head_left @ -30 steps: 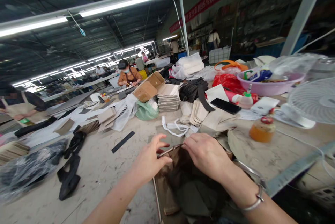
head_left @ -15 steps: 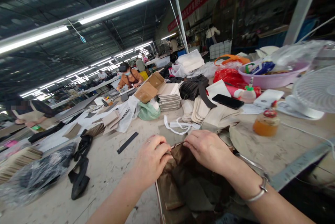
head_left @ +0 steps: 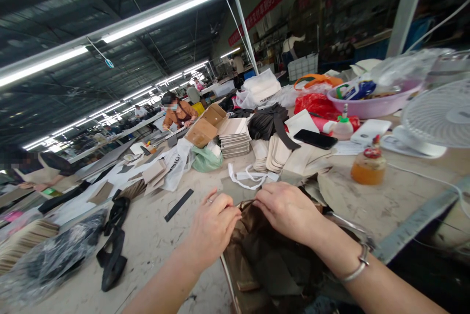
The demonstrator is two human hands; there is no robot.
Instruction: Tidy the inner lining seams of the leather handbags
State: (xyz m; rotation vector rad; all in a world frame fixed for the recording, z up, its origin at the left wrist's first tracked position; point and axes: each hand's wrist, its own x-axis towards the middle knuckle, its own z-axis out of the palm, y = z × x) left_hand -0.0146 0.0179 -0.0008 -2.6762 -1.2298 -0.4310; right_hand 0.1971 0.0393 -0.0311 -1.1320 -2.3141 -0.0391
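My left hand [head_left: 213,226] and my right hand [head_left: 288,211] both pinch the upper edge of a dark brown fabric piece [head_left: 264,260] that lies at the near edge of the worktable [head_left: 154,240]. The fingers of both hands are curled shut on that edge, close together. A ring sits on my left hand and a metal bangle [head_left: 358,267] on my right wrist. The fabric hangs down toward me below the hands.
A black strip [head_left: 178,205] and black straps [head_left: 112,250] lie left of my hands. Beyond are white handles [head_left: 246,177], stacked card pieces [head_left: 235,137], a black phone [head_left: 315,138], an orange jar [head_left: 368,167], a white fan [head_left: 436,118] and a pink basin [head_left: 370,106]. Other people work at tables further back.
My left hand has closed from an open reach onto the fabric's upper edge. The view has tilted slightly, and both hands stay together on the brown piece.
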